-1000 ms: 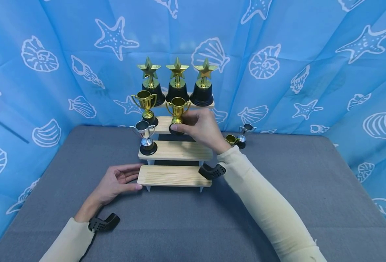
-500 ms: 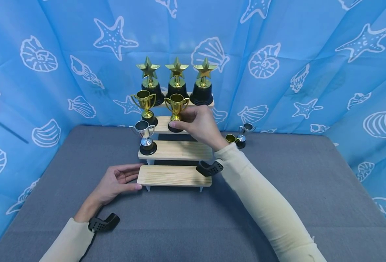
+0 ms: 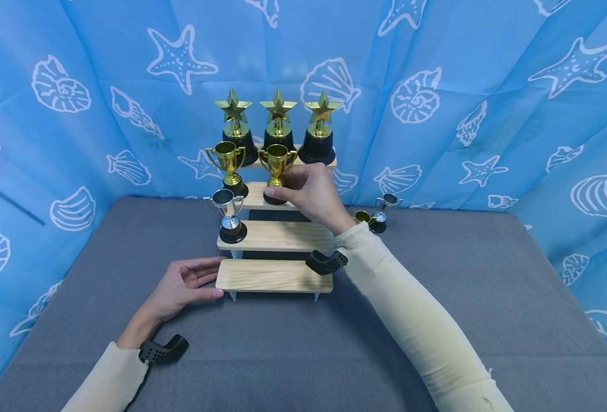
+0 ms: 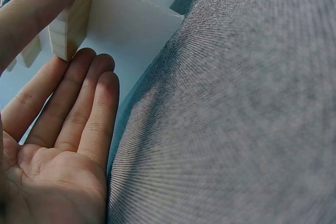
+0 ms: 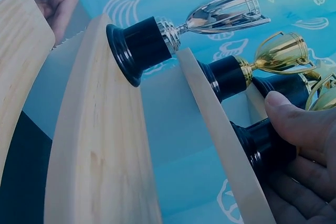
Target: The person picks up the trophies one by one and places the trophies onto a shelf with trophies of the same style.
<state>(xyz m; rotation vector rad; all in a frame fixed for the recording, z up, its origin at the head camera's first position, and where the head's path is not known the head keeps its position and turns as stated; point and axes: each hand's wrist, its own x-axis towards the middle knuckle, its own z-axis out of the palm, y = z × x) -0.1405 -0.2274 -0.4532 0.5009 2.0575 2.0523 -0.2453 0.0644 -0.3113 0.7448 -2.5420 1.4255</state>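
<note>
My right hand (image 3: 316,194) pinches a gold trophy cup (image 3: 278,163) low down, near its black base. That base (image 5: 262,148) stands close over or on the second-highest board (image 5: 223,140) of a stepped wooden display stand (image 3: 275,276). Left of it on that board is another gold cup (image 3: 228,160). A silver cup (image 3: 226,206) occupies the left end of the board below. At the lowest board's left end is my left hand (image 3: 180,289), its fairly straight fingers (image 4: 100,103) and thumb touching the board's end (image 4: 65,35).
Three gold star trophies (image 3: 278,114) line the top board. Right of the stand, on the grey cloth-covered table (image 3: 463,274), are a silver cup (image 3: 387,201) and a gold cup (image 3: 362,217) partly behind my right sleeve. A blue shell-patterned curtain (image 3: 437,68) hangs close behind the stand.
My right hand has shifted the gold cup slightly back and left on the second-highest board, still holding it. The left hand stays at the lowest board's end.
</note>
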